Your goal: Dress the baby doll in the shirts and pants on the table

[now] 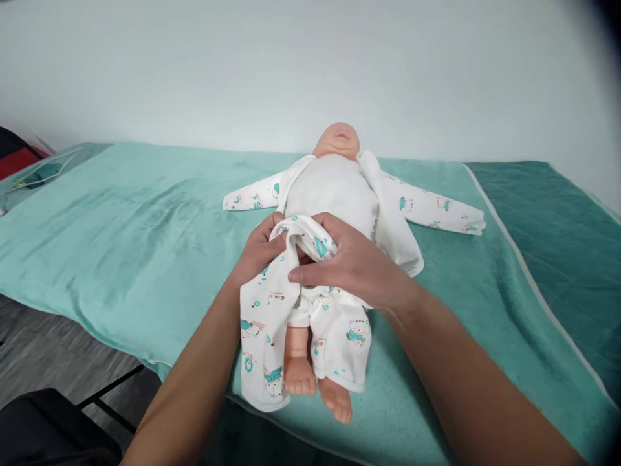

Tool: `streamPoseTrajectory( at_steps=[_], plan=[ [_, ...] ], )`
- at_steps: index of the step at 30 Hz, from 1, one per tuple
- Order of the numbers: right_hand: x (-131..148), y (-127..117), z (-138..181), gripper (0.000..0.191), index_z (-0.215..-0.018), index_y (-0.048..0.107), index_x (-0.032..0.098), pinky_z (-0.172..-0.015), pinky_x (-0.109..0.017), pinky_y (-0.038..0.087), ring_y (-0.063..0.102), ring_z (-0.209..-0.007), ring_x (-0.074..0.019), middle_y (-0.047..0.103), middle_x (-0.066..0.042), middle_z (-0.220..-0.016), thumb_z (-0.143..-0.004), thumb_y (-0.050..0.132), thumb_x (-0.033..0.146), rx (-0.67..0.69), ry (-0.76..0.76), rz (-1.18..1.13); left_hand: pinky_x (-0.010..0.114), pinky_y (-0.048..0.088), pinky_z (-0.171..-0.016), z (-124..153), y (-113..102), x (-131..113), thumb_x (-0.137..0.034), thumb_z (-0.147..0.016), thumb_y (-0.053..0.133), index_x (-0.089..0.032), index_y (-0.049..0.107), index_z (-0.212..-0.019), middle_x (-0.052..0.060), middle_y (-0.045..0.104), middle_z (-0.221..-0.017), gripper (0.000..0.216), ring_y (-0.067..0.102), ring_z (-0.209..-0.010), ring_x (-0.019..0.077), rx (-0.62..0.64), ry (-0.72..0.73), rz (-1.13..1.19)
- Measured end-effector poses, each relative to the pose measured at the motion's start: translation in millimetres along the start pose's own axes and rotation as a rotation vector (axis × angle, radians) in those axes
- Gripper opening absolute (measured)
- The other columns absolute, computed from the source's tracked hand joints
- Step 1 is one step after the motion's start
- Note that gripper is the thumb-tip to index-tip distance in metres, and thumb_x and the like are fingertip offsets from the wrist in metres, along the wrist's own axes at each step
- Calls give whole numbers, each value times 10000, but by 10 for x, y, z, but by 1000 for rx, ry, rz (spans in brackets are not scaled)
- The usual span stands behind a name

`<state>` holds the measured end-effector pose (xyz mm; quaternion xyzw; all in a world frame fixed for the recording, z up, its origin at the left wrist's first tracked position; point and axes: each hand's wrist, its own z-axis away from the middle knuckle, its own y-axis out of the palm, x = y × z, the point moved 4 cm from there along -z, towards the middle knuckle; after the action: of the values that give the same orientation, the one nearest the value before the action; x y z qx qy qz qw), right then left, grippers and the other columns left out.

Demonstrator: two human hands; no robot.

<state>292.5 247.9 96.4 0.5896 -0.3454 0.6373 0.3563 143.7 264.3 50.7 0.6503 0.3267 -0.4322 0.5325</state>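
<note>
A baby doll (334, 194) lies on its back, head toward the wall and feet toward me. Under it an open baby jacket (417, 200) with a teal animal print spreads its sleeves to both sides. I hold matching baby pants (269, 310) over the doll's lower body. My left hand (262, 249) pinches the bunched cloth on the left, and my right hand (349, 262) grips it on the right, thumb on top. One pant leg covers the doll's leg on the right. On the left the doll's bare foot (299, 375) shows beside the hanging other pant leg.
A teal towel (136, 220) covers the table, with a darker green cover (543, 213) at the right. The white wall (272, 71) stands behind. A black object (53, 427) is at the lower left, and a wire rack (53, 171) sits at the far left.
</note>
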Motion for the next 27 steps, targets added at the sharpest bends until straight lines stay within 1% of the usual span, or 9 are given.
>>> streamPoseTrajectory(
  at_steps=[3, 6, 9, 11, 13, 15, 17, 22, 27],
  plan=[
    [3, 13, 3, 491, -1082, 590, 238, -599, -245, 494, 609, -754, -145, 635, 25, -874, -680, 857, 331, 5, 5, 103, 209, 360, -486, -1, 10, 11, -429, -717, 824, -205, 504, -758, -53, 508, -616, 393, 469, -509, 87, 10, -10, 9],
    [-19, -17, -19, 337, -1049, 605, 236, -649, -261, 507, 616, -780, -147, 650, 17, -893, -779, 772, 351, -70, -26, 49, 200, 359, -489, 2, -8, 10, -487, -753, 785, -193, 574, -788, -40, 536, -638, 363, 475, -523, 81, 18, 20, -7],
    [-51, -72, -41, 242, -991, 615, 233, -673, -271, 502, 614, -779, -150, 652, 16, -874, -827, 723, 375, -196, -58, 0, 228, 423, -537, 14, -38, 19, -627, -674, 788, -184, 669, -923, 1, 622, -733, 522, 544, -586, 115, 128, 26, -56],
    [-57, -92, -49, 236, -964, 615, 228, -679, -274, 497, 607, -778, -153, 647, 14, -861, -830, 720, 392, -240, -73, -10, 252, 464, -585, 27, -58, 29, -586, -559, 873, -177, 696, -984, 22, 671, -792, 616, 593, -646, 152, 213, -4, -104],
    [-51, -93, -52, 239, -946, 614, 226, -688, -272, 492, 597, -782, -152, 642, 15, -857, -831, 720, 408, -248, -86, -13, 253, 474, -592, 40, -77, 43, -437, -497, 940, -164, 715, -941, 23, 692, -792, 568, 608, -656, 160, 245, -69, -148],
    [-44, -82, -52, 238, -944, 615, 228, -684, -267, 488, 589, -774, -148, 640, 18, -853, -834, 719, 411, -227, -89, -10, 247, 474, -576, 53, -85, 57, -329, -500, 944, -148, 719, -869, 20, 697, -765, 469, 607, -631, 151, 214, -140, -159],
    [-44, -69, -52, 236, -947, 618, 229, -672, -259, 482, 581, -758, -141, 640, 21, -850, -833, 724, 407, -196, -87, -12, 258, 494, -582, 64, -71, 59, -314, -520, 930, -145, 713, -852, 17, 692, -736, 432, 612, -608, 151, 168, -165, -95],
    [-40, -59, -49, 279, -968, 639, 217, -608, -239, 463, 577, -712, -131, 647, 20, -839, -797, 764, 398, -93, -36, -48, 240, 481, -545, 51, -53, 51, -328, -601, 876, -176, 652, -869, -8, 648, -702, 381, 596, -571, 131, 62, -60, 131],
    [60, 1, -15, 310, -954, 700, 198, -645, -249, 483, 625, -761, -157, 685, 16, -853, -709, 838, 327, 201, 12, 59, 278, 523, -594, 54, -23, 19, -421, -656, 837, -189, 592, -823, -21, 594, -657, 377, 638, -628, 171, 19, -51, 140]
  ],
)
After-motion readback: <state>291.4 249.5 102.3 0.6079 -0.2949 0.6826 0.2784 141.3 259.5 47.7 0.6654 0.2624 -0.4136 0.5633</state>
